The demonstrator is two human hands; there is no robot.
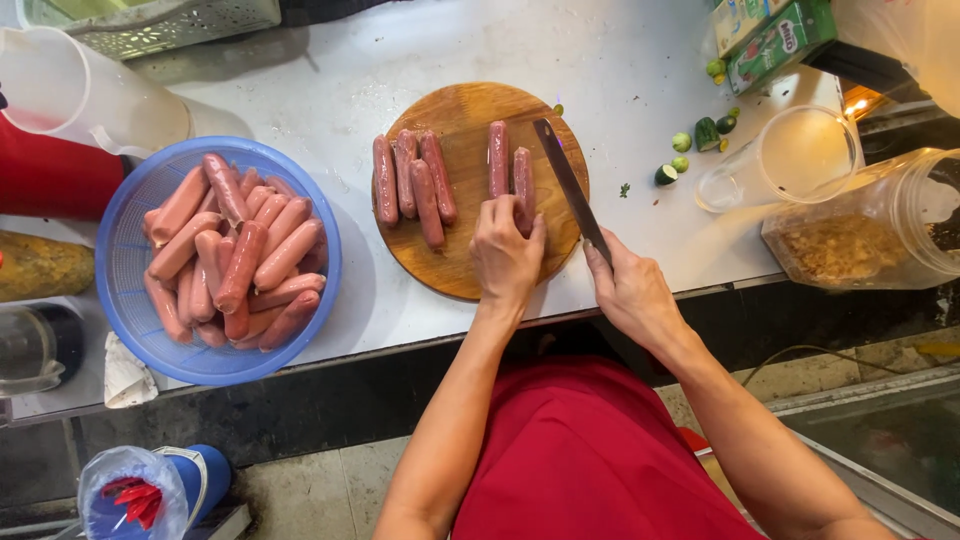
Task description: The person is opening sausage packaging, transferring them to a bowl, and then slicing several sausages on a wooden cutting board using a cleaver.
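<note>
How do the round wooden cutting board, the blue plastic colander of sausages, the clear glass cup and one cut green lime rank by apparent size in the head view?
1. Blue plastic colander and round wooden cutting board: they look about alike, so no ranking.
2. Clear glass cup.
3. Cut green lime.
</note>
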